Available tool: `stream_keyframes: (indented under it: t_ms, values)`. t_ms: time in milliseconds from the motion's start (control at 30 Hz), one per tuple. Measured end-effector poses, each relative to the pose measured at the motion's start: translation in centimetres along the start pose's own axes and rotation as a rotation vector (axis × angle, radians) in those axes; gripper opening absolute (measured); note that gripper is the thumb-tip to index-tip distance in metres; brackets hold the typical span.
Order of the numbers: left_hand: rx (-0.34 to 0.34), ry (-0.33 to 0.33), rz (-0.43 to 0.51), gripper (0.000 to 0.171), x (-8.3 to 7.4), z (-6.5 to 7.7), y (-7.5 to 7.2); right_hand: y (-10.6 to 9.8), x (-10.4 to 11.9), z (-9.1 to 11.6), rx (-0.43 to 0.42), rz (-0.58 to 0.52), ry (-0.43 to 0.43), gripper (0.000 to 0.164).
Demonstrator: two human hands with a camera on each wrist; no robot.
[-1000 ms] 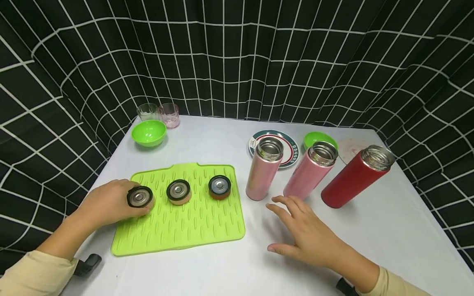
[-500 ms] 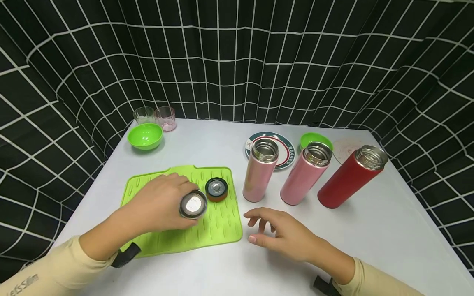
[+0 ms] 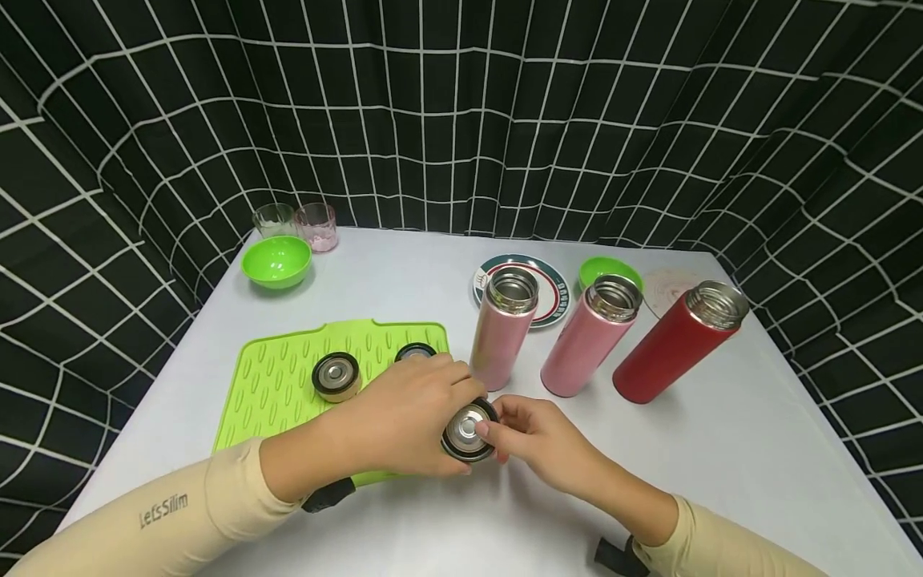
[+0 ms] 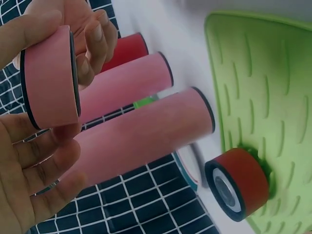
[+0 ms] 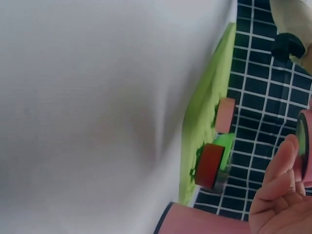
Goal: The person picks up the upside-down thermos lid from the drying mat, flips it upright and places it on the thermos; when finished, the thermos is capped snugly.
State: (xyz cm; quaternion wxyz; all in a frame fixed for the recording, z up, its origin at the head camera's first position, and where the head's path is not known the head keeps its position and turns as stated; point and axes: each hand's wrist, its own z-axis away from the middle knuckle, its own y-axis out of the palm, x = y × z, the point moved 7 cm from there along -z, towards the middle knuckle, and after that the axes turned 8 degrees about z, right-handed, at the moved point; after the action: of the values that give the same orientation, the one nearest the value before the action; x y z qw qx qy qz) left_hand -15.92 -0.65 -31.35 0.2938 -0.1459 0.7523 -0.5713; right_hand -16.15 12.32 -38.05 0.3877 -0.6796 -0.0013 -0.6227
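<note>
In the head view my left hand [image 3: 414,413] grips a pink bottle lid [image 3: 465,435] by its sides, with the metal inside facing up, past the green mat's right edge. My right hand [image 3: 548,445] meets it there, thumb over the metal face and fingers curled at the far edge. The left wrist view shows the pink side of this lid [image 4: 51,80] between left thumb and fingers. Another pink lid [image 3: 336,377] and a red lid [image 4: 239,183] sit on the green mat [image 3: 267,385]. Left fingers partly hide the red one in the head view.
Two pink bottles [image 3: 501,336] [image 3: 587,340] and a red bottle [image 3: 674,349] stand uncapped beyond my right hand. Behind them are a plate [image 3: 555,292], a green bowl [image 3: 609,268] and a pale disc. Another green bowl [image 3: 276,263] and two glasses [image 3: 316,227] stand at back left.
My left hand has lifted the leftmost pink lid off the mat and carried it right. My right hand has moved left, from near the bottles to this lid.
</note>
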Motion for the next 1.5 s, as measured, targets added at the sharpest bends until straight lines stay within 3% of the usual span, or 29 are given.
stream_keyframes:
  t_ms: [267, 400, 467, 533, 633, 700, 833, 967, 1133, 1267, 1367, 1500]
  values:
    - [-0.097, 0.046, -0.035, 0.068, -0.7, 0.2, -1.0, -1.0, 0.8, -0.1, -0.026, -0.044, 0.002, 0.019]
    - [-0.145, 0.026, -0.040, 0.097, -0.8, 0.5, -1.6, -2.0, 1.8, -0.1, -0.107, -0.031, -0.073, 0.017]
    - [-0.166, -0.023, 0.004, 0.112, -0.5, 0.8, -1.9, -2.8, 2.8, 0.0, -0.186, 0.053, -0.215, 0.019]
    - [-0.186, -0.105, 0.089, 0.120, 0.3, 1.1, -2.1, -3.7, 4.2, 0.4, -0.302, 0.245, -0.402, 0.021]
    - [-0.211, -0.232, 0.315, 0.115, 1.7, 1.6, -2.1, -4.3, 6.2, 1.6, -0.514, 0.574, -0.715, 0.027]
    - [-0.212, -0.286, 0.483, 0.108, 2.5, 1.7, -1.7, -4.4, 7.1, 2.4, -0.623, 0.727, -0.879, 0.029]
    - [-0.239, -0.264, 0.730, 0.079, 2.9, 1.4, -0.8, -4.1, 8.0, 3.4, -0.736, 0.821, -1.098, 0.022]
    - [-0.311, -0.194, 0.818, 0.062, 2.8, 1.1, -0.6, -4.1, 8.5, 3.8, -0.821, 0.822, -1.173, 0.017]
    - [-0.378, -0.099, 0.790, 0.064, 2.9, 0.3, -1.1, -4.6, 8.7, 3.8, -0.902, 0.796, -1.169, 0.015]
    - [-0.483, -0.002, 0.713, 0.066, 3.7, -0.9, -3.1, -5.3, 7.8, 3.2, -0.934, 0.641, -1.048, 0.030]
    - [-0.560, 0.026, 0.668, 0.064, 4.9, -2.5, -5.3, -5.6, 5.7, 1.9, -0.871, 0.469, -0.801, 0.062]
    - [-0.577, -0.013, 0.603, 0.062, 6.4, -5.3, -7.2, -5.0, 1.6, -0.6, -0.670, 0.290, -0.330, 0.108]
